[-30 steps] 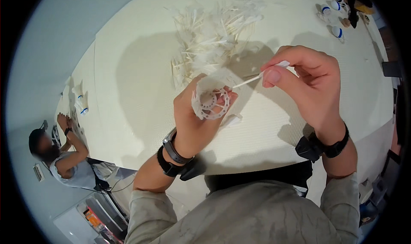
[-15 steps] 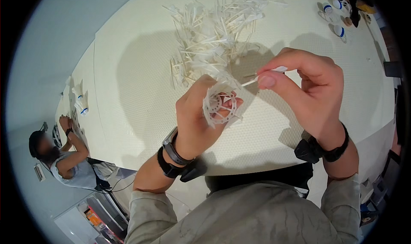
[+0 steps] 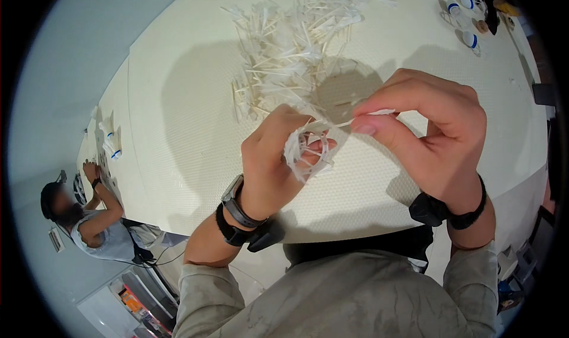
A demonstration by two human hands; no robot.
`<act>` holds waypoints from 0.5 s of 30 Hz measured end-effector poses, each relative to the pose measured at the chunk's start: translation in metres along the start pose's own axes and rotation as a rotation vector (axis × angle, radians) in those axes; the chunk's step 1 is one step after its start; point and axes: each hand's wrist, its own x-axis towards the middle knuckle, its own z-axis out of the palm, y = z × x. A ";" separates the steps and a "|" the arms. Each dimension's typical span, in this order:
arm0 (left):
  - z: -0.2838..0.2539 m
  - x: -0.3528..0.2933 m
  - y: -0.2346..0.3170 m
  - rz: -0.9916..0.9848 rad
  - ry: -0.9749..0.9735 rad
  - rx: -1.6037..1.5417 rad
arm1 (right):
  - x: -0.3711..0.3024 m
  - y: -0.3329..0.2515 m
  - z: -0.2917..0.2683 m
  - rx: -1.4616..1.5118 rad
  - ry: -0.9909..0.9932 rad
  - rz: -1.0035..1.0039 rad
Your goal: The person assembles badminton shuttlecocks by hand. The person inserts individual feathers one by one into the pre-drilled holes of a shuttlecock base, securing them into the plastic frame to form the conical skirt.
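White openwork cone point(image 3: 294, 151), one of it, is in my left hand point(image 3: 267, 157), held up over the surface point(image 3: 195, 178) toward its near edge, with its ringed mouth facing the camera. I have the left fingers curled around its wall, gripping it; some fingertips show through the ribs. My right hand point(image 3: 435, 130) pinches one white feather point(image 3: 379, 112) between thumb and forefinger, its thin stem pointing left to the cone's rim. At this size I can't fairly tell whether the stem tip is seated in a hole or only touching.

Beyond both hands, toward the far edge, I see one loose pile of white feathers point(image 3: 290, 47), too tangled to count. Near the right edge, at the far end, lie three blue-banded shuttlecocks point(image 3: 470, 40) and one small brown disc point(image 3: 481, 26). I make out what look like two more shuttlecocks point(image 3: 112, 145) at the left end, beside one co-worker point(image 3: 101, 237). Two bands point(image 3: 237, 210) circle my left wrist, one black strap point(image 3: 465, 218) my right.
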 end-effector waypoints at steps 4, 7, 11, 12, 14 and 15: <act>0.000 0.003 0.002 0.054 -0.021 0.059 | -0.002 0.003 -0.001 0.027 -0.019 0.046; 0.001 0.001 0.000 0.111 -0.025 0.056 | -0.005 0.003 0.004 0.115 -0.028 0.132; 0.004 -0.002 -0.006 0.099 -0.017 0.044 | -0.004 0.005 0.004 0.081 -0.055 0.120; 0.005 -0.002 -0.005 0.115 0.012 0.059 | -0.003 0.004 0.003 0.096 -0.051 0.119; 0.005 -0.001 -0.004 0.122 0.032 0.015 | -0.002 0.003 0.002 0.110 -0.047 0.116; 0.005 -0.001 -0.004 0.118 0.028 -0.016 | -0.002 0.004 0.002 0.118 -0.045 0.124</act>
